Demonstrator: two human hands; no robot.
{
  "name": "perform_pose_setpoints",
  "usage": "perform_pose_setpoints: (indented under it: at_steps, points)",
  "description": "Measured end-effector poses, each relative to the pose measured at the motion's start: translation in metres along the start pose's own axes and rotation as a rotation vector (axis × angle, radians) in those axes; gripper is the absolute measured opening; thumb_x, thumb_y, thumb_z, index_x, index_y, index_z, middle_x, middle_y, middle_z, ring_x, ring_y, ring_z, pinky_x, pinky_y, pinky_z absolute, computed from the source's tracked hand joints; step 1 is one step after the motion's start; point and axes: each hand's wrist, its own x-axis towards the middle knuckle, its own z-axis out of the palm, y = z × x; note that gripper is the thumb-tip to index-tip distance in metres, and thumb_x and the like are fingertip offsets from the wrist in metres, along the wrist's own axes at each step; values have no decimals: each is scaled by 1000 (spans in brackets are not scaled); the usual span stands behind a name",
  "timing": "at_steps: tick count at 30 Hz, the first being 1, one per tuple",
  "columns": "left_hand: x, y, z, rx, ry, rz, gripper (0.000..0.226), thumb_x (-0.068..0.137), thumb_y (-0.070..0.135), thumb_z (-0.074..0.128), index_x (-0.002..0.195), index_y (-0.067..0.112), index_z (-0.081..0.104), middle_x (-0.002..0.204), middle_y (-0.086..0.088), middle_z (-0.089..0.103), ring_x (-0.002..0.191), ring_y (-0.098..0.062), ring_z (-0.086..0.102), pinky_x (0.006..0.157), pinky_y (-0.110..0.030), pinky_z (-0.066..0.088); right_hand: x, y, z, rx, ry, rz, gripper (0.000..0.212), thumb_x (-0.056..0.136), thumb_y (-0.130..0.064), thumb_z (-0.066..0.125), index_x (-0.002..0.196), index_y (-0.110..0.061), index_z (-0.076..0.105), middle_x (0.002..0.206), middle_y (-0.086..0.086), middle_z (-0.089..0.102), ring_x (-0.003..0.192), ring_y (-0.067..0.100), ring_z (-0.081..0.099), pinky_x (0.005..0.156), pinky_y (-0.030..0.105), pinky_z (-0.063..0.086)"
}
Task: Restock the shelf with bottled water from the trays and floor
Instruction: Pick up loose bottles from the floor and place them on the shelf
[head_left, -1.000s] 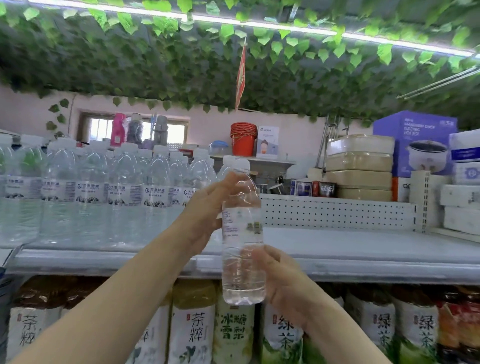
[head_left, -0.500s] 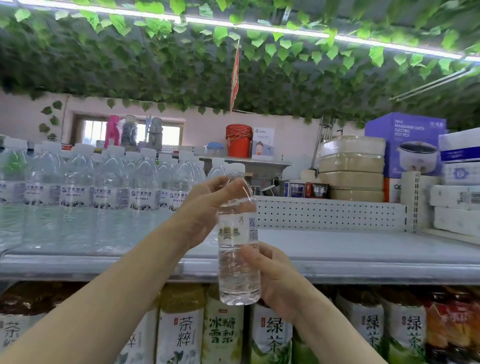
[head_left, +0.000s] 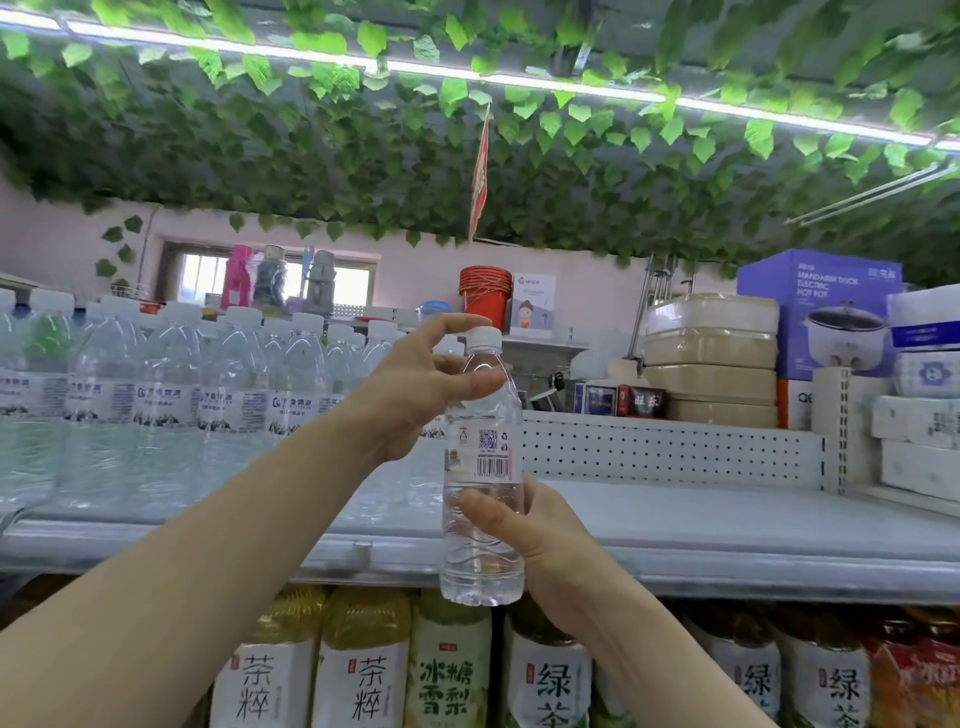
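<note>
I hold a clear water bottle (head_left: 483, 467) with a white cap upright in front of the shelf edge. My left hand (head_left: 421, 384) grips its shoulder just under the cap, thumb across the neck. My right hand (head_left: 535, 540) wraps the lower body from the right. The label's barcode and QR code face me. Several matching water bottles (head_left: 171, 395) stand in rows on the left half of the grey shelf (head_left: 701, 525). The bottle hangs just right of that row.
The shelf's right half is bare up to a white perforated back panel (head_left: 670, 447). Stacked beige containers (head_left: 711, 364), a purple hot-pot box (head_left: 821, 312) and white packs (head_left: 919, 415) stand behind and right. Tea bottles (head_left: 363, 670) fill the shelf below. Leaf garlands hang overhead.
The bottle has been turned in my hands, so its barcode side now faces me, and it has risen slightly. My left hand's fingers have spread at the cap.
</note>
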Motion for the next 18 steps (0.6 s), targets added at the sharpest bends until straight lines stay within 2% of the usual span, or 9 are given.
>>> perform_pose_setpoints:
  at_steps: [3,5,7,9,11,13,14,16,18]
  points:
    - [1,0,-8,-117,-24,-7,65,63,8,77,124,25,62,106,-24,70,95,-35,68,94,-54,52,2,-5,-4,111,-104,105,67,81,-58,73,131,-14,65,125,10,72,119,31,66,103,52,53]
    - [1,-1,-15,-191,-57,-7,64,67,3,74,127,21,61,117,-29,67,102,-37,68,91,-50,54,3,-5,-8,175,-178,131,60,90,-51,65,135,-13,63,131,14,68,122,35,64,104,56,50]
    - [1,-2,-20,-222,-102,-21,63,71,2,72,130,19,59,120,-28,66,105,-35,67,93,-46,53,7,0,-8,219,-184,108,67,83,-45,76,137,-9,60,132,19,66,120,37,64,103,57,51]
    - [2,0,-22,-183,-122,-30,60,72,7,73,128,21,60,117,-23,70,106,-31,67,100,-50,50,13,6,-5,250,-90,115,90,73,-41,89,145,-5,48,129,18,68,118,35,67,103,56,51]
    - [3,2,-21,-102,-108,-37,61,68,15,78,126,24,60,115,-18,72,109,-31,68,102,-52,50,17,7,-1,188,20,88,105,62,-43,97,145,-7,43,120,11,74,113,29,70,107,53,49]
    - [5,2,-18,-44,-77,-42,67,64,16,81,126,25,60,114,-19,71,109,-35,68,98,-53,52,18,7,2,80,69,56,108,53,-49,97,141,-13,45,115,8,75,110,23,71,110,48,46]
    - [6,1,-16,-48,-56,-44,67,62,14,81,125,24,60,114,-21,70,109,-37,67,96,-52,54,17,6,2,56,63,43,105,53,-51,97,139,-16,47,113,6,75,107,19,72,109,43,47]
    - [7,-1,-15,-106,-25,-42,64,62,9,79,123,21,63,115,-25,68,110,-42,66,93,-52,55,14,1,2,49,9,62,83,60,-48,93,127,-22,50,104,-4,75,100,9,71,103,34,49]
    - [7,-2,-17,-175,-16,-35,63,62,6,77,122,18,64,116,-27,68,112,-43,65,97,-56,52,12,0,-4,114,-89,92,74,72,-44,89,128,-10,56,118,3,73,110,18,68,106,41,49]
